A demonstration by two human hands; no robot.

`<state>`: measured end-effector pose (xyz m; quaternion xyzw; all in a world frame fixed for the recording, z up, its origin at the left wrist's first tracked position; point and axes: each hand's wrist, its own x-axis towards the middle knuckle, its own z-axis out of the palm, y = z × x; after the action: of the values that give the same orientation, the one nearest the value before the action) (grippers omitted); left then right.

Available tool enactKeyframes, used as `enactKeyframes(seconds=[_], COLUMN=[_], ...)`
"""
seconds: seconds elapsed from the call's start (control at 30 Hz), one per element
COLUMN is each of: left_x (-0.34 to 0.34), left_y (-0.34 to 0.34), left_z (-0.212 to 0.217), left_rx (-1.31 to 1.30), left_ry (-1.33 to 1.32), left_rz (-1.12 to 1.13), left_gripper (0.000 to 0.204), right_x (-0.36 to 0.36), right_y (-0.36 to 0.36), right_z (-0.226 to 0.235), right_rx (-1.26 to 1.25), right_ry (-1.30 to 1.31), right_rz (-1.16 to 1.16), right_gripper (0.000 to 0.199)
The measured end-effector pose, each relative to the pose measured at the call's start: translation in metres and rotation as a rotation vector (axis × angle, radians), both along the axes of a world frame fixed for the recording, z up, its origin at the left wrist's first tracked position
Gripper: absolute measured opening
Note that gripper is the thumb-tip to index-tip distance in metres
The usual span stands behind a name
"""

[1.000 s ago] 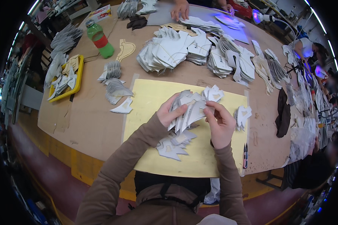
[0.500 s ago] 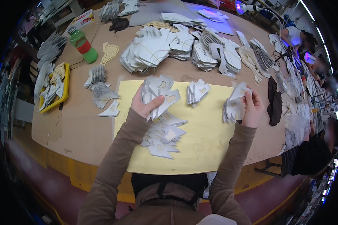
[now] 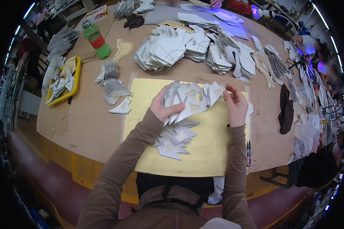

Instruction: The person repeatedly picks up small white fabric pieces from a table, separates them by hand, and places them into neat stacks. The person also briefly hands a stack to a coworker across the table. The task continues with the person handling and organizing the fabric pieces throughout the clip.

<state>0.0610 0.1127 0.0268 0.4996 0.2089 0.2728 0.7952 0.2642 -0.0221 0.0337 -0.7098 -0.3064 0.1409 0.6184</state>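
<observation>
A stack of grey-white cut-out pieces [image 3: 197,108] with angular notches and window holes is clasped in my left hand [image 3: 165,106], thumb on top. Just right of it, over the yellow sheet [image 3: 210,152], sits a smaller bundle of similar pieces [image 3: 214,94]. My right hand [image 3: 237,104] has its thumb and fingertips pinched at the right edge of that bundle, on a cut-out piece. Below my left hand, a fanned pile of the same pieces [image 3: 171,147] lies on the sheet. Another pile [image 3: 250,109] is mostly hidden behind my right hand.
Large tied stacks of white pieces [image 3: 162,49] stand farther back. At left are a green bottle [image 3: 96,40], a yellow tray [image 3: 77,82] and fanned pieces [image 3: 116,91]. Dark-handled snips [image 3: 249,152] lie by the sheet's right edge, near a dark cloth [image 3: 285,110]. People work at right.
My right hand has left the right-hand pile and come to the small bundle in the middle. My left hand has carried its stack rightward, close beside that bundle. The view has shifted slightly.
</observation>
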Motion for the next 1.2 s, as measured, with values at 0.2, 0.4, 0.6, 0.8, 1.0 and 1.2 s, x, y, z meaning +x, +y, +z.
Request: enactKeyframes(seconds=[0.2, 0.4, 0.6, 0.8, 1.0, 1.2], left_x=[-0.001, 0.000, -0.001, -0.004, -0.006, -0.007], left_y=[-0.002, -0.007, -0.005, -0.001, 0.008, 0.009], left_z=[0.001, 0.007, 0.008, 0.006, 0.006, 0.008], left_rx=[0.090, 0.019, 0.159, 0.193, 0.061, -0.056], left_ry=[0.048, 0.045, 0.078, 0.125, 0.078, 0.016], left_rz=[0.018, -0.004, 0.035, 0.054, 0.093, 0.055], left_gripper=[0.059, 0.047, 0.040, 0.042, 0.044, 0.045], right_x=[-0.055, -0.062, -0.063, -0.052, -0.015, 0.050], right_y=[-0.001, -0.003, -0.004, -0.008, -0.013, -0.057], right_z=[0.022, 0.018, 0.023, 0.026, 0.017, 0.008], right_rx=[0.108, 0.011, 0.026, 0.094, 0.201, -0.043], right_ry=[0.238, 0.338, 0.203, 0.061, 0.114, -0.007], right_rz=[0.354, 0.379, 0.350, 0.239, -0.046, -0.194], right_gripper=[0.027, 0.023, 0.019, 0.020, 0.025, 0.026])
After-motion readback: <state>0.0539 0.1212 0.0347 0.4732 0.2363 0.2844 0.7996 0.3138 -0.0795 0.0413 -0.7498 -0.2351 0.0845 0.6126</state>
